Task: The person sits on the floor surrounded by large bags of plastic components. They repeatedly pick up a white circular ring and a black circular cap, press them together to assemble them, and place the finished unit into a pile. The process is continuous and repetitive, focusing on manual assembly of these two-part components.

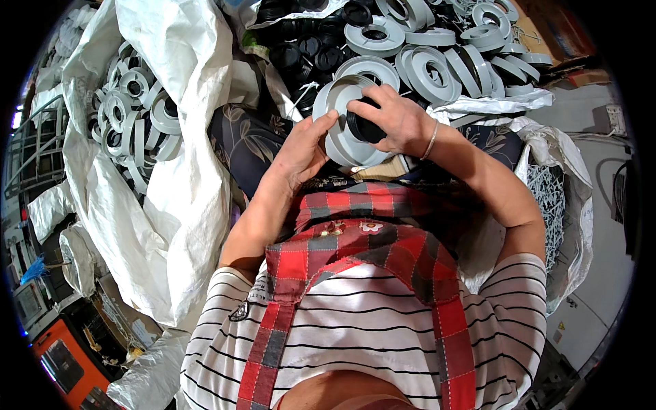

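Over my lap, my left hand (304, 152) grips the rim of a round, light grey plastic flanged ring (348, 150), its thumb on the near-left edge. Fingers of my right hand (400, 123) curl round a black ribbed plastic piece (366, 126), which sits at the middle of the grey ring. Whether the two are joined is hidden by my fingers. Just beyond my hands lies a heap of similar grey rings (429, 74), and to its left are several black round caps (309, 46).
At left, a big white woven sack (198, 89) holds grey rings with black centres (126, 113). At right, another white sack (581, 178) is full of thin grey pieces like screws (544, 205). An orange machine (75, 359) stands at lower left.
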The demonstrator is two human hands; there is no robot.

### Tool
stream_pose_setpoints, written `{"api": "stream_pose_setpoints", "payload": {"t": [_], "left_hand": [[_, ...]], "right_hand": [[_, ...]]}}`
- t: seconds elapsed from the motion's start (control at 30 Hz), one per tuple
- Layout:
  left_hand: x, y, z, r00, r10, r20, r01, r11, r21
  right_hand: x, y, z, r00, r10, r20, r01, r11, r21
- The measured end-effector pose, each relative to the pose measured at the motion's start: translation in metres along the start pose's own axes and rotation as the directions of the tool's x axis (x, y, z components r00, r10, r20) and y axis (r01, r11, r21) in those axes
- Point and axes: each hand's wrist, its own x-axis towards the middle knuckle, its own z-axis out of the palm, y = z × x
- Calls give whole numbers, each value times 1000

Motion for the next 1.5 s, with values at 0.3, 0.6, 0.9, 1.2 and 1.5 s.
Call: {"api": "stream_pose_setpoints", "payload": {"t": [0.3, 0.6, 0.9, 1.2, 1.5], "left_hand": [[-1, -9, 11, 964, 266, -14, -263, 960, 94], [-19, 11, 17, 804, 591, -63, -439, 662, 607], [-41, 120, 24, -21, 988, 150, -783, -110, 612], [32, 10, -50, 942, -49, -333, -114, 885, -452], [40, -1, -63, 806, 212, -553, -253, 967, 2]], "right_hand": [[11, 15, 13, 773, 444, 453, -574, 186, 797], [16, 23, 14, 726, 45, 687, -629, -361, 689], [17, 103, 95, 885, 348, 309, -206, 889, -409], [77, 26, 22, 978, 31, 208, -156, 768, 621], [240, 100, 115, 914, 401, 62, -405, 910, 86]]}}
